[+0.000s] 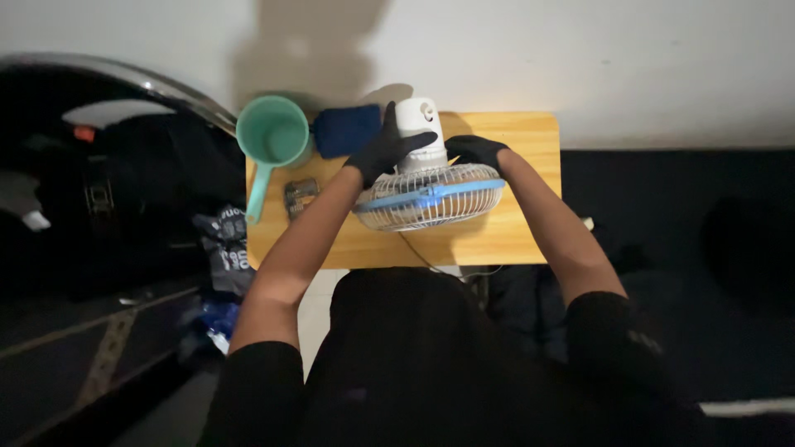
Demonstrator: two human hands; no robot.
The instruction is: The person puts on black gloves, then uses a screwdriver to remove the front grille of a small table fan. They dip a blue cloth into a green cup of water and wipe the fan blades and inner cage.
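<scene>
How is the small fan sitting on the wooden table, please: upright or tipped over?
Tipped: the fan has its grille toward the camera, its white motor housing toward the wall, both hands on it.

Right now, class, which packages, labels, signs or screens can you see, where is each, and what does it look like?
Crumpled bag: left of the wooden table, below the green scoop; dark grey with pale print.
Round mark: on the white fan motor housing under the left hand; small, dark.
No signs or screens.

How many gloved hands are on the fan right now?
2. The left hand grips the fan at its white motor housing; the right hand rests against the housing's other side, just behind the grille.
</scene>
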